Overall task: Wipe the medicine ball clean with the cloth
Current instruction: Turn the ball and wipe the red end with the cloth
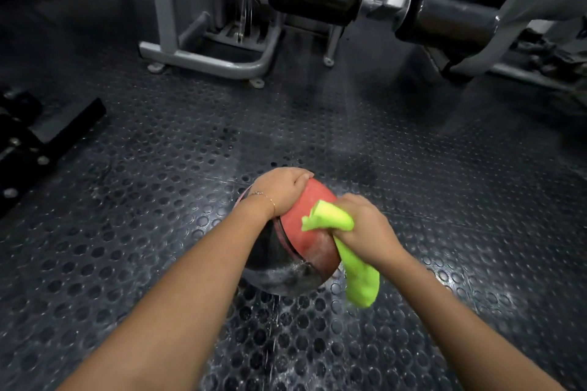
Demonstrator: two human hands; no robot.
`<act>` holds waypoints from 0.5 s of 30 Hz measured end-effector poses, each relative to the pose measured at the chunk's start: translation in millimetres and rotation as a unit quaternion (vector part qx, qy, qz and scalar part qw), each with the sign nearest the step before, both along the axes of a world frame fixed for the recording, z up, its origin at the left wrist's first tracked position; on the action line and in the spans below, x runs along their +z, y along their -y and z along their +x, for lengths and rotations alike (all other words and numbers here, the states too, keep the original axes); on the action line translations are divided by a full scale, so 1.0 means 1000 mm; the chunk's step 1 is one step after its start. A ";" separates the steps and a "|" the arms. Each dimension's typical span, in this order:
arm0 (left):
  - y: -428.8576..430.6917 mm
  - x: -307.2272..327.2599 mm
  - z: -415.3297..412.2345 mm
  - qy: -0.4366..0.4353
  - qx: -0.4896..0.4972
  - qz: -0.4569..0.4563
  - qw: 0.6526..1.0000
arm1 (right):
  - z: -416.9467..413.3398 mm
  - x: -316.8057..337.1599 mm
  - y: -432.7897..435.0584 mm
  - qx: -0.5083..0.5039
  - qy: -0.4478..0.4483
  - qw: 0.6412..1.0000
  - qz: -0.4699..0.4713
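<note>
Head | left hand [279,190] grips round medicine ball [300,244] | right hand [365,227] clamps soft cloth [362,276]

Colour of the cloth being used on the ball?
Neon yellow-green, plain, no pattern. The cloth shows best in the head view.

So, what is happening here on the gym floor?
A person is wiping a red and black medicine ball that sits on the studded rubber floor. The left grip, a bare hand, lies curved over the top of the ball and steadies it. The right grip holds a bunched lime-green cloth against the red panel, with one end hanging down. The black part looks streaked, so the wiping seems unfinished.
</note>
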State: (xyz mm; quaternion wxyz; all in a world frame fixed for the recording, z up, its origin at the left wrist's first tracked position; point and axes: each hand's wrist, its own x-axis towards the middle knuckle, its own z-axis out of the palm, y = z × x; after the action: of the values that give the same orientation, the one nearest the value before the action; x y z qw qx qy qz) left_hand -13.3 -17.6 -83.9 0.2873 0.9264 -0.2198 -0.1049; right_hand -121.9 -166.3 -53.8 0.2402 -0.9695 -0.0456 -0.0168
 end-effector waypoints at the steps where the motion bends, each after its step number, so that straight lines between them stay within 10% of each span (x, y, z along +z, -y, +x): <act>1: 0.002 0.000 -0.001 0.009 -0.001 -0.004 1.000 | 0.010 0.000 0.001 -0.033 0.003 0.999 0.018; 15: -0.002 0.003 -0.001 0.029 0.093 0.011 0.995 | 0.017 -0.003 -0.014 -0.100 0.009 0.988 0.114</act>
State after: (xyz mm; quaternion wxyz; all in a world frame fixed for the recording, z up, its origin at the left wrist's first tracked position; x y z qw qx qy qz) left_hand -14.3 -15.5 -80.6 0.2787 0.9486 -0.1401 -0.0534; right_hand -104.6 -152.5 -56.8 0.3463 -0.9351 0.0517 -0.0546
